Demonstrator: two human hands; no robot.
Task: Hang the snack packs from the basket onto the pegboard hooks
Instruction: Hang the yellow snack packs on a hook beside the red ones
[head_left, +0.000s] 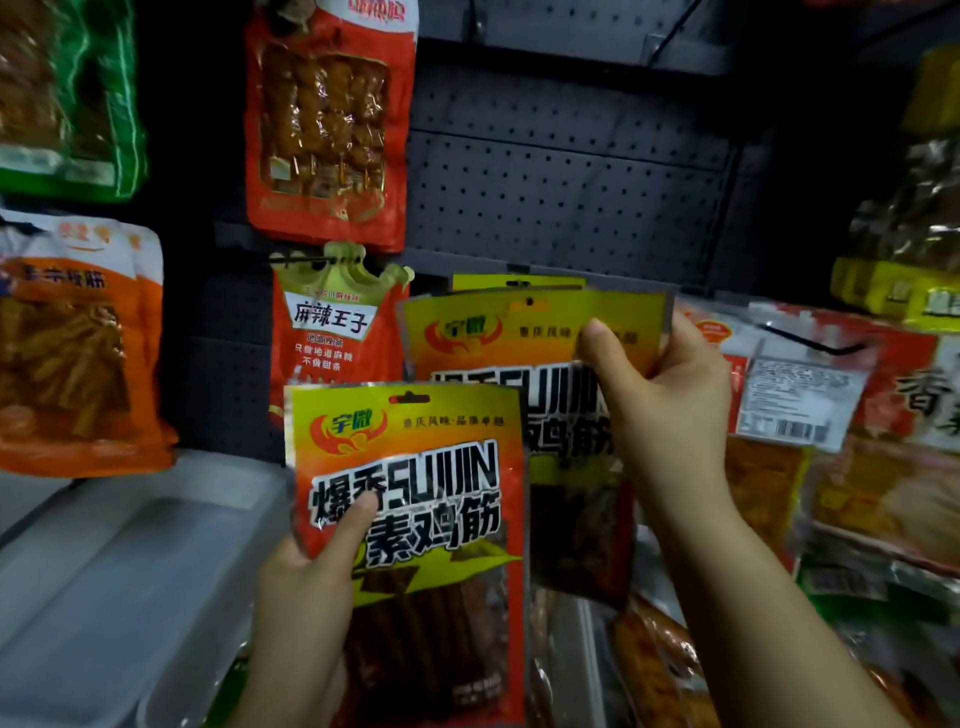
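Gripping a yellow-and-red foil snack pack (415, 519) by its left edge, the left hand (306, 587) is seen low in the view, its thumb laid across the printed front and its fingers hidden behind the pack. That pack is held upright, its hang hole uppermost, in front of the grey perforated pegboard (566, 192) and free of any hook. A second yellow-and-red snack pack of the same design (519, 332) is pinched near its upper right corner by the right hand (660, 400), thumb on the front and fingers curled behind. This pack is raised higher and closer to the board, its top hole lying just below a black wire hook (519, 284); whether the hook passes through the hole cannot be told. Another matching pack is partly seen directly behind it. To the left, a red crown-topped pack (332, 332) is hung from a hook, with a red-orange pack of skewers (327, 130) above it. Orange packs (78, 353) are hung further left. No basket can be made out clearly.
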